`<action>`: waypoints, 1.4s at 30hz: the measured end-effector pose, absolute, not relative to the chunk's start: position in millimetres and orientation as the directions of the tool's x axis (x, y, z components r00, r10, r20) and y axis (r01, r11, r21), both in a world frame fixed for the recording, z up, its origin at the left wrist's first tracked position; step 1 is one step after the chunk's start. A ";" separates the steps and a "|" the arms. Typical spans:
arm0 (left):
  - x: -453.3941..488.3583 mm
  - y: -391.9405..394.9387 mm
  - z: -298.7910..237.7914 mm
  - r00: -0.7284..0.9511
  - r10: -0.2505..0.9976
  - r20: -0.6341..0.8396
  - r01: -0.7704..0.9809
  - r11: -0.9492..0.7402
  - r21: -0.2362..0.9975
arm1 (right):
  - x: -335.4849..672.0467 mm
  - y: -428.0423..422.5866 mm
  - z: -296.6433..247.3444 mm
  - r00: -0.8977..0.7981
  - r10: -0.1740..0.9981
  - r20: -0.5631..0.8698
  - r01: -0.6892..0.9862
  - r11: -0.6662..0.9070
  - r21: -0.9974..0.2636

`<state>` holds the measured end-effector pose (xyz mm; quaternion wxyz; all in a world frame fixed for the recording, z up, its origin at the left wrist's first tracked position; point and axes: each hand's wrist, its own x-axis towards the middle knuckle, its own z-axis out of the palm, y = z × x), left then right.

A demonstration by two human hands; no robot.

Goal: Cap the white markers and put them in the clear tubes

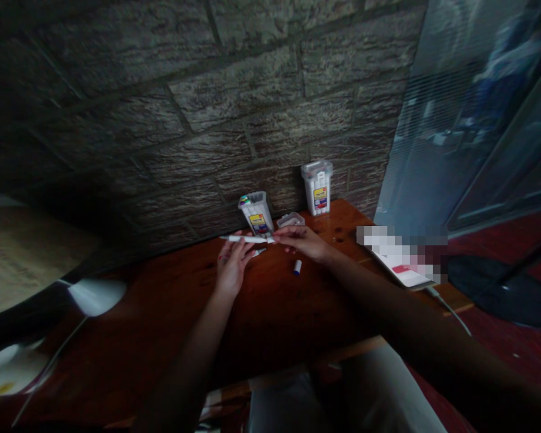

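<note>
My left hand (232, 264) is closed around a white marker (246, 239) held nearly level above the table. The fingers of my right hand (302, 242) pinch a small white piece at the marker's right end, which looks like its cap (271, 239). A narrow gap or dark line shows between the two. Below them on the wood lies a loose cap (297, 267) with a blue end. Another white marker piece (259, 252) lies partly hidden behind my left hand. Just behind stands an uncovered clear box (254, 211) of markers.
A lidded box of markers (317, 187) stands by the stone wall (261, 114). A clear lid (291, 220) lies between the boxes. A tablet-like device (403, 264) with a cable is on the table's right (171, 300); a white lamp-like object (97, 296) is left.
</note>
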<state>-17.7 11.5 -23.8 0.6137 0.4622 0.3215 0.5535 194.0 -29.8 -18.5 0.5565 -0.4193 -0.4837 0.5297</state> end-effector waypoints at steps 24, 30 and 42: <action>-15.5 1.6 -15.2 0.337 0.938 0.081 -0.480 0.097 0.872 | 193.4 -36.9 -12.9 -0.207 0.972 0.112 -0.046 0.105 -0.993; -15.1 1.3 -15.3 0.420 0.902 0.099 -0.472 0.125 0.873 | 193.4 -34.9 -17.2 -0.226 0.964 0.140 -0.038 0.135 -0.990; -13.6 3.0 -19.9 0.491 0.863 0.123 -0.374 0.082 0.924 | 190.2 -34.7 -22.4 -0.274 0.929 0.249 -0.006 0.257 -0.966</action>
